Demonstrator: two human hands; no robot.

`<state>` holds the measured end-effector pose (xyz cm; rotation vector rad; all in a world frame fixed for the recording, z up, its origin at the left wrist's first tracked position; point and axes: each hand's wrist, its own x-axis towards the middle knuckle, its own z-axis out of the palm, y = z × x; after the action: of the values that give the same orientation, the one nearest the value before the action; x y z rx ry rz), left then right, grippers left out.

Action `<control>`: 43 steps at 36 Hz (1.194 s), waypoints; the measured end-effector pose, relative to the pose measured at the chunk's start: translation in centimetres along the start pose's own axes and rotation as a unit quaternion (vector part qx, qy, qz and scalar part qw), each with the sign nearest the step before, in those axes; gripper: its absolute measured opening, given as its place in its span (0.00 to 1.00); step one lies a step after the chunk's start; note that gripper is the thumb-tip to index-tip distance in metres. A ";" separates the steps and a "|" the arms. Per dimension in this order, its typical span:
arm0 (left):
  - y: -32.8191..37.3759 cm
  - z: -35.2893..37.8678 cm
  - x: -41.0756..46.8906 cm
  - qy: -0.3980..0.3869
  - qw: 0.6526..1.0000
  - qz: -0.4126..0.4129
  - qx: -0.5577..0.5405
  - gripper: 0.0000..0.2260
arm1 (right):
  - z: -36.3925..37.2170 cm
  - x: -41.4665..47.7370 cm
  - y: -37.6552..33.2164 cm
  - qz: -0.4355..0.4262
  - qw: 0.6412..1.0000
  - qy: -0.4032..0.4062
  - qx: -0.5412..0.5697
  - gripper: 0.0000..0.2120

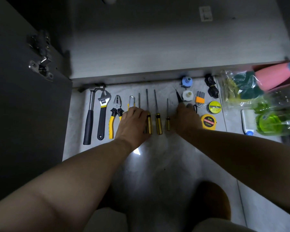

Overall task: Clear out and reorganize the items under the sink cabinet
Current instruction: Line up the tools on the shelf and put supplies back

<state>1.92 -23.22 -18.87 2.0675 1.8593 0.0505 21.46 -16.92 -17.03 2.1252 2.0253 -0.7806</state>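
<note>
A row of tools (158, 123) lies sorted on the floor (157, 156) before the cabinet (141, 52), where the left hand (134, 122) covers a screwdriver (149, 123) with its grip hidden and the right hand (186, 119) seemingly pinches a pointed tool (178, 97) into line.

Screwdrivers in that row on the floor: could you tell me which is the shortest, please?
The rightmost screwdriver, beside the right hand: its shaft and handle are clearly smaller than the others'.
</note>
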 end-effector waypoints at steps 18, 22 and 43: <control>0.6 0.1 -0.1 -0.013 1.000 0.010 -0.007 0.35 | 1.2 -0.7 1.7 -0.084 0.995 -0.023 -0.054 0.17; 0.6 0.0 0.0 -0.012 1.000 0.010 0.000 0.34 | 1.6 -1.1 1.6 -0.099 0.994 -0.033 -0.044 0.16; 0.7 -0.4 0.1 -0.004 1.000 0.025 0.005 0.37 | -2.0 -1.6 4.0 -0.148 0.981 -0.074 -0.096 0.18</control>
<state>2.55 -23.05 -18.33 2.1187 1.8065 0.0450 25.87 -17.94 -15.72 1.6356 2.2606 -0.7195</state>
